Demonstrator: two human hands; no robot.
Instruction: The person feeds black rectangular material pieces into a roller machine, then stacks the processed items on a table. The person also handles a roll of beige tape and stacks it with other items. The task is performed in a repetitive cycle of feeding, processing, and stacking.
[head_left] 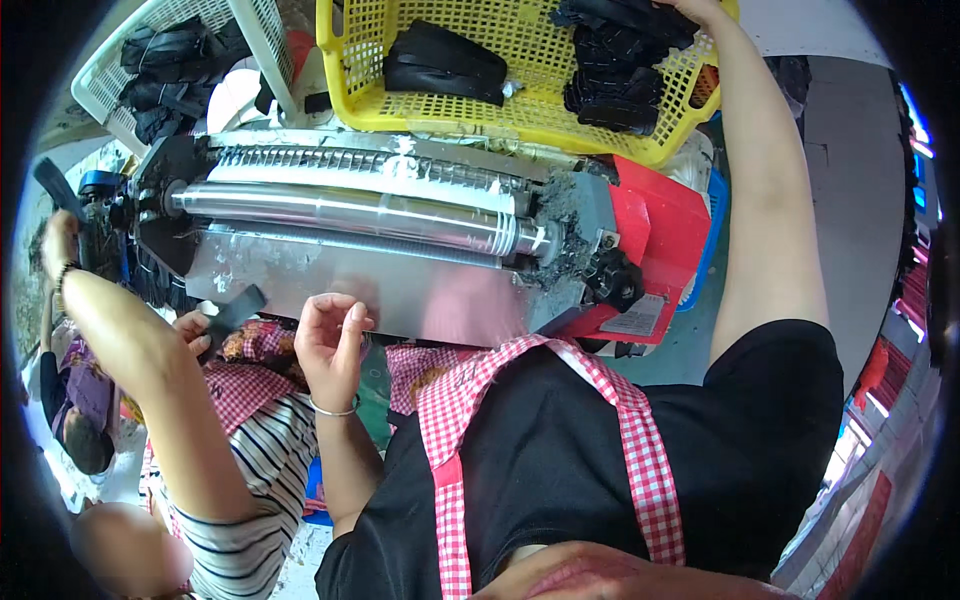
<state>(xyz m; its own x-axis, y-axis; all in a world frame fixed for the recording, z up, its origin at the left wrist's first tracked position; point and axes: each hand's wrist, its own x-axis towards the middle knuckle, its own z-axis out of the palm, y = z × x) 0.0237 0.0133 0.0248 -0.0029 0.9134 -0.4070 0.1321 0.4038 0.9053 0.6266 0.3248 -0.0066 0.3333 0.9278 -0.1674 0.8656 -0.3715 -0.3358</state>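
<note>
Clearly biggest is the roller machine [300, 285], with a shiny metal roller [350, 207] running along its length. Just beyond the machine sits a yellow basket [440, 122], and past the machine's far left corner is a pale green basket [280, 60] with black pieces [170, 92] in it. A red panel [668, 220] juts from the machine's right end. Inside the yellow basket, beyond the machine, lie a stack of black bundles [615, 90] and, left of it, a flatter black bundle [445, 68]. The right hand [690, 6] is at the top of that stack, cut off by the upper edge, so I cannot tell whether it grips or only rests. At the machine's near edge the left hand [333, 345] is loosely curled, released. Left along that edge, a co-worker's hand [192, 332] holds a short black strip [235, 312]. Smallest is a thin bracelet [335, 411] on the left wrist, on the machine's near side
</note>
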